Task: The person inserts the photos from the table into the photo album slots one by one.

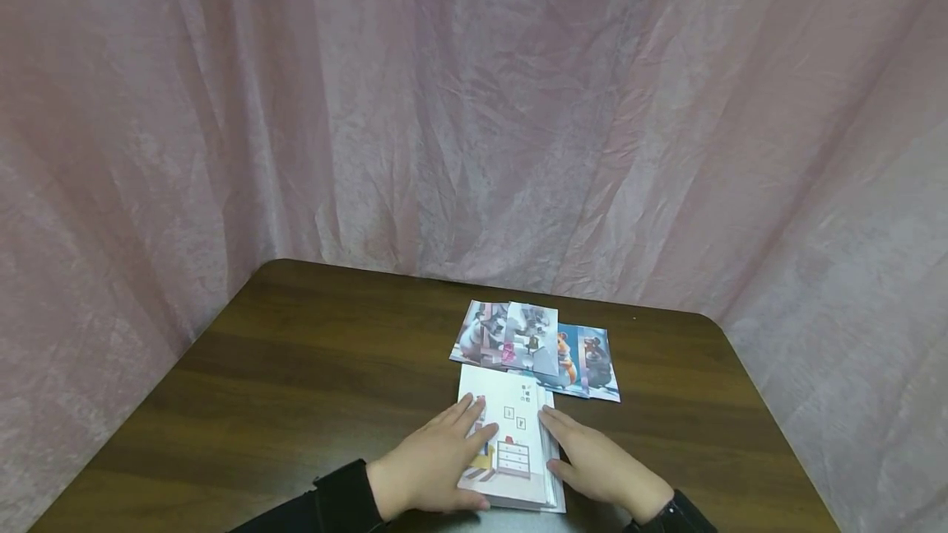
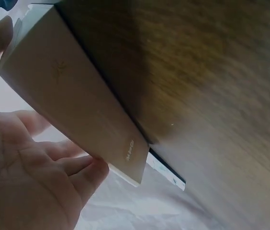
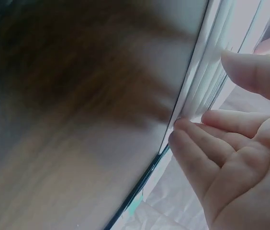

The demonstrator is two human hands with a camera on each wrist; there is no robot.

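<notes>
A thick white book [image 1: 511, 393] with a printed cover, perhaps a stack of books, lies flat near the table's front edge. My left hand [image 1: 433, 463] is at its left side, with fingers reaching over the cover. In the left wrist view those fingertips touch the upper edge of the plain spine [image 2: 73, 91]. On the opposite side my right hand [image 1: 603, 463] has its fingers extended against the layered edge [image 3: 199, 86]. Lower layers stick out slightly there, past the top cover. Neither hand curls around the book.
Just behind the book several picture cards lie overlapping, among them a pale card [image 1: 532, 336] and a blue-toned card [image 1: 598, 364]. The dark wooden table [image 1: 296, 360] has rounded far corners. A pink curtain [image 1: 474, 122] hangs behind and around it.
</notes>
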